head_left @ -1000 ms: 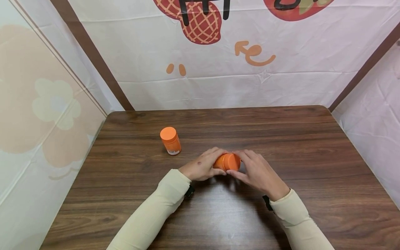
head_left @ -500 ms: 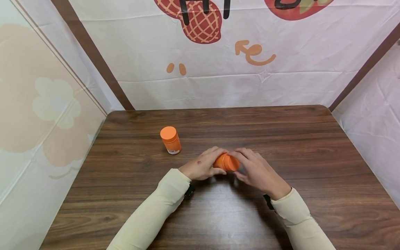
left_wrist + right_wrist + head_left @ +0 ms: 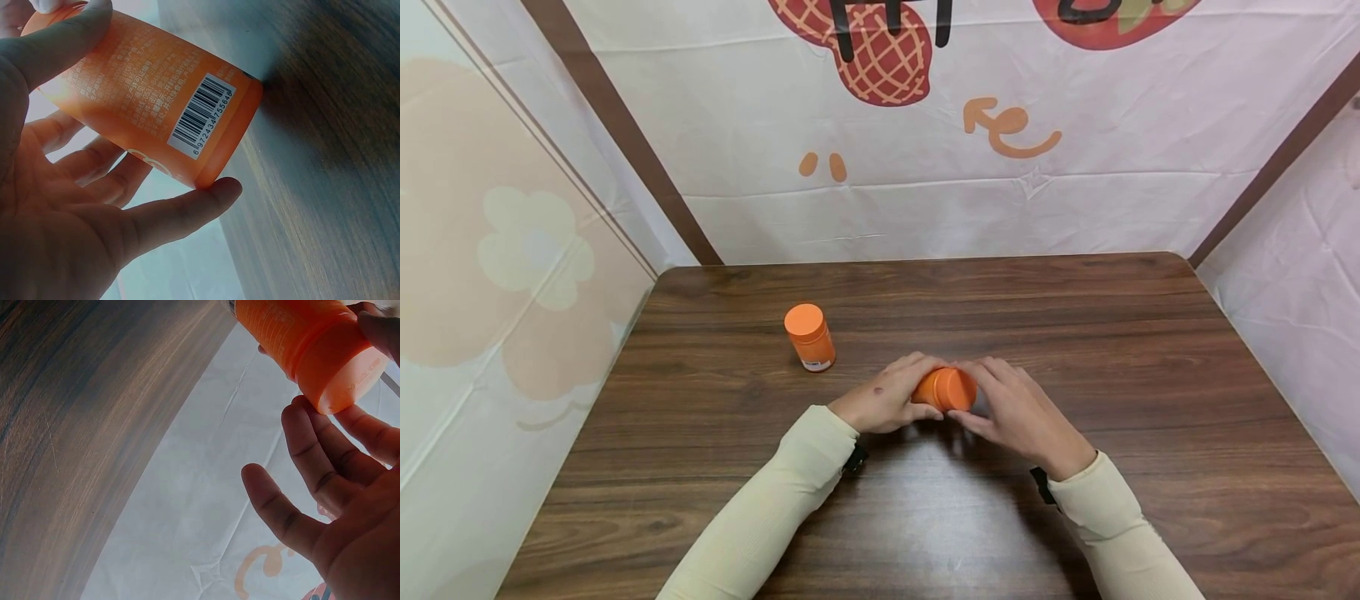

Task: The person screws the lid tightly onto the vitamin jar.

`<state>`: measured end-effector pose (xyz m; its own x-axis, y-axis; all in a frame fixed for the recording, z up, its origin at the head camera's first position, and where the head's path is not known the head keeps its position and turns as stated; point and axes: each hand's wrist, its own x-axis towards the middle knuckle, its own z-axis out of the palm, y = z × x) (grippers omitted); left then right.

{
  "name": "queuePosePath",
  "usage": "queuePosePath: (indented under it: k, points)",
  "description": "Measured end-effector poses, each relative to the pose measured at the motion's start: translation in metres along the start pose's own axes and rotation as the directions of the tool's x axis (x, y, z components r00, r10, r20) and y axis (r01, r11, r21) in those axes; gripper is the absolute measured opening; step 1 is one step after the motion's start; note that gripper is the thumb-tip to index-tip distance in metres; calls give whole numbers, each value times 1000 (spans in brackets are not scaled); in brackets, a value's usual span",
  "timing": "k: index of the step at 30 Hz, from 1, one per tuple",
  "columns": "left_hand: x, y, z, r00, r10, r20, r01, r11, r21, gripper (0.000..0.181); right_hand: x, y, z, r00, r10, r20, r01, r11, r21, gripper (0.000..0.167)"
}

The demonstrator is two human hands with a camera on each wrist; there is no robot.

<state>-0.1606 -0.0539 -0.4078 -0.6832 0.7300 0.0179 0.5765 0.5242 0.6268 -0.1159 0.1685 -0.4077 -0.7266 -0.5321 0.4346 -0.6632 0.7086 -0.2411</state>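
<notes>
Near the middle of the table, my left hand (image 3: 889,398) grips the body of an orange plastic jar (image 3: 929,388). The jar is tilted, its screw lid (image 3: 961,390) pointing right. In the left wrist view, the thumb lies across the jar's printed side (image 3: 134,75), where a white barcode (image 3: 201,116) shows. My right hand (image 3: 1024,410) holds the lid between thumb and fingers. From the right wrist, fingertips touch the lid's rim (image 3: 340,365), while the little finger stands apart. A second orange jar (image 3: 810,340), lid on, stands upright to the left of my hands.
The dark wood-grain table (image 3: 1112,333) backs onto a white printed cloth (image 3: 925,217). More cloth hangs along the left and right sides. A dark strap device (image 3: 854,458) sits at the left wrist, another (image 3: 1042,486) at the right.
My right fingers shifted over the lid half a second ago, then turned back, the thumb again at its near edge. Left hand and standing jar stay in place.
</notes>
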Motion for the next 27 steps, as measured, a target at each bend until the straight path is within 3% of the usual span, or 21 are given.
queuePosePath:
  k: [16, 19, 22, 27]
  points:
    - [-1, 0, 0, 1000, -6, 1, 6, 1000, -13, 56, 2, -4, 2, 983, 172, 65, -177, 980, 90, 53]
    - [-1, -1, 0, 1000, -9, 6, 9, 1000, -17, 57, 2, -3, 2, 989, 134, 67, -137, 989, 51, 62]
    - [-2, -2, 0, 1000, 2, 8, -1, 1000, -13, 59, 1, -1, 2, 997, 49, 61, -51, 998, 23, 72]
    - [-1, -3, 0, 1000, 24, 2, -24, 1000, -13, 59, 0, 0, 2, 998, -34, 51, 31, 998, 49, 70]
